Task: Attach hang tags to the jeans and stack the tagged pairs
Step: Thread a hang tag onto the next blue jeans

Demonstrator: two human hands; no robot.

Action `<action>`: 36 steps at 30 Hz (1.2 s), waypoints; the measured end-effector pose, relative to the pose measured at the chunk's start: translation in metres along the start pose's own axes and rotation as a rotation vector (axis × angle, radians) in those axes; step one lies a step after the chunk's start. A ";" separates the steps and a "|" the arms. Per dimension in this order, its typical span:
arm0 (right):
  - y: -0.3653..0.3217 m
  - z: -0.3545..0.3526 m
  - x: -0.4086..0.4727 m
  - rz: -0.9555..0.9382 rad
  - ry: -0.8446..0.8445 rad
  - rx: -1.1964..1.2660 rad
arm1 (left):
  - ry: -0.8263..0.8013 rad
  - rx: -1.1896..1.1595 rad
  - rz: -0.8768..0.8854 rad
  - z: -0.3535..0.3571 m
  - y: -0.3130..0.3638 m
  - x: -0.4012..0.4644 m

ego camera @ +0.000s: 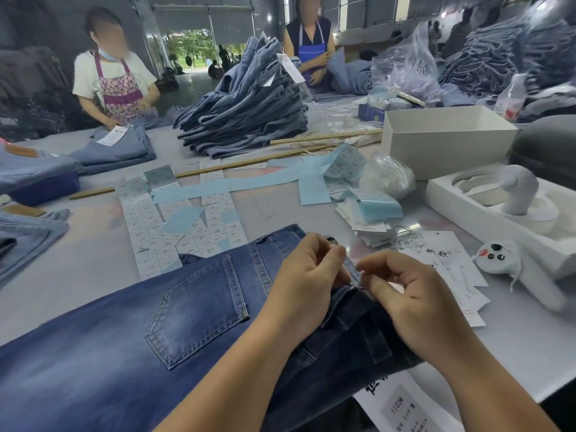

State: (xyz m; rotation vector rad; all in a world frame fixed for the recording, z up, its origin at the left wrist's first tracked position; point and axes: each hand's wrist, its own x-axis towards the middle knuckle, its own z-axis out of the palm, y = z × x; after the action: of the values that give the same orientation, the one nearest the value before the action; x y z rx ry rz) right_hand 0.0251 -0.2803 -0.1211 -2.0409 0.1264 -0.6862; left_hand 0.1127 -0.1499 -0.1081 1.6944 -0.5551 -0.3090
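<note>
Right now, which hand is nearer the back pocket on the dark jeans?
Left. The left hand sits just right of the back pocket; the right hand is farther right, past the waistband.

Dark blue denim jeans [131,332]: coarse woven cloth, faded patches, tan stitching. Beyond the jeans, white paper label sheets [174,226], matt. Thin pale wooden sticks [249,162], dull finish. Right of the jeans, white cardboard box [442,138], smooth; crinkled glossy clear plastic bag [405,67].

The one camera sits on the person's head, looking forward and down, close above the table [93,263].
</note>
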 end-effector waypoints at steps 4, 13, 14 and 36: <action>0.002 -0.012 0.001 0.006 -0.076 -0.066 | -0.008 0.105 0.016 0.001 -0.003 0.000; 0.009 -0.016 -0.003 -0.069 -0.002 -0.156 | -0.048 0.243 0.037 -0.001 -0.004 0.000; 0.009 -0.017 -0.002 -0.100 0.031 -0.181 | -0.060 0.239 0.041 0.000 -0.004 0.000; 0.018 -0.017 0.014 -0.079 0.267 -0.070 | -0.201 0.501 -0.005 0.002 0.006 0.012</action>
State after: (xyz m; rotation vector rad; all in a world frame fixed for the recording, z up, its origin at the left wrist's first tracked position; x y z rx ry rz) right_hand 0.0312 -0.3079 -0.1235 -2.0210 0.2276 -1.0158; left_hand 0.1204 -0.1589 -0.1014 2.1608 -0.8266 -0.3667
